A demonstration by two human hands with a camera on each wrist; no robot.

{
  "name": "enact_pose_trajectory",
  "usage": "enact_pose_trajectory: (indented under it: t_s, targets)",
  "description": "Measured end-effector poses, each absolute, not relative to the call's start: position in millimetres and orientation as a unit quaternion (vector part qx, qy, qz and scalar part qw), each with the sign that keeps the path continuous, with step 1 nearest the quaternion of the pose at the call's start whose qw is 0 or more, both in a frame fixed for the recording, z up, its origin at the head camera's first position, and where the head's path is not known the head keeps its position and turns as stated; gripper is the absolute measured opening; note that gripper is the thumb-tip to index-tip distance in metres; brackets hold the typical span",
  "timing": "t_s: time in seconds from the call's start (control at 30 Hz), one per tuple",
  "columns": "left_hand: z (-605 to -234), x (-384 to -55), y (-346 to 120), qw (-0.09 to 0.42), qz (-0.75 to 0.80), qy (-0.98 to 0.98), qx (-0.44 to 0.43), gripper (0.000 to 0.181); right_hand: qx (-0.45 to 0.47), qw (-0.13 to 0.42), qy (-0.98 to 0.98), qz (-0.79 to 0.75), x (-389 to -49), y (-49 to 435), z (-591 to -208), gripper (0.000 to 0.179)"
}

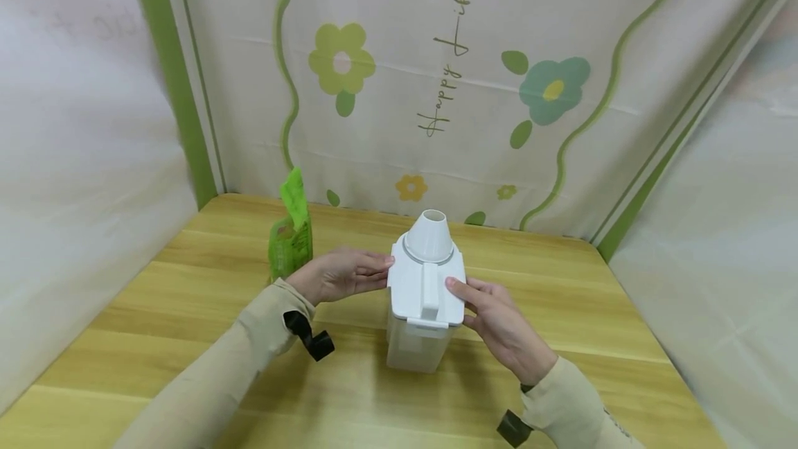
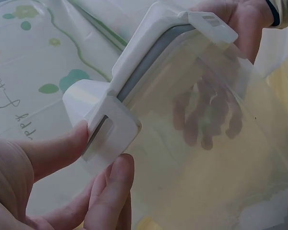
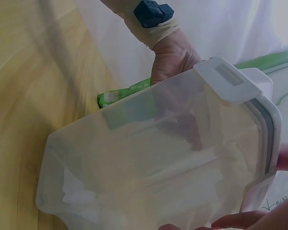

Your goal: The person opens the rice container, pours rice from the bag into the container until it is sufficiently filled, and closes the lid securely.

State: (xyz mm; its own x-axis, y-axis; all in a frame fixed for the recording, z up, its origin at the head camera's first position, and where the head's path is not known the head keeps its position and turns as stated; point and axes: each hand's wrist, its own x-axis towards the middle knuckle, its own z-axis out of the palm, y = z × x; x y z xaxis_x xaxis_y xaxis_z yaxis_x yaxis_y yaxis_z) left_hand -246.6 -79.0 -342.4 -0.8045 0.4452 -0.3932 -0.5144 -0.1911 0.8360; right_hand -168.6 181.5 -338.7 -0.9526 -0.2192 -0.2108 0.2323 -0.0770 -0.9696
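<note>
A clear plastic storage container (image 1: 416, 352) with a white lid (image 1: 405, 293) stands on the table in the middle of the head view. On the lid are a cone-shaped white spout cap (image 1: 430, 238) and a raised handle. My left hand (image 1: 339, 276) pinches the side clip (image 2: 120, 129) of the lid, thumb above and fingertips at its lower edge. From the other side, my right hand (image 1: 505, 328) grips the container, its thumb on the lid's edge. Its fingers show through the clear wall in the left wrist view.
Behind my left hand, a bright green plastic bag (image 1: 289, 248) stands on the wooden table (image 1: 548, 310). A flower-printed cloth (image 1: 386, 123) hangs along the table's back edge, with pale cloth walls on both sides.
</note>
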Motion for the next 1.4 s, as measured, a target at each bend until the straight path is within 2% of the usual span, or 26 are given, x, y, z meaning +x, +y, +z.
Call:
enact_pose_trajectory:
  t_s: [0.4, 0.83, 1.17, 1.4]
  targets:
    - [-342, -246, -79, 0.304, 0.773, 0.555, -0.040, 0.034, 0.014, 0.130, 0.664, -0.736, -166, 177, -344, 0.055]
    - [-345, -247, -79, 0.318, 0.777, 0.542, -0.031, 0.039, 0.005, 0.122, 0.665, -0.737, -166, 181, -349, 0.054]
    - [-351, -250, -82, 0.336, 0.790, 0.512, -0.024, 0.030, 0.012, 0.118, 0.662, -0.740, -169, 182, -349, 0.052]
    - [-354, -250, -82, 0.343, 0.796, 0.498, -0.015, 0.017, 0.009, 0.116, 0.673, -0.731, -170, 183, -349, 0.054]
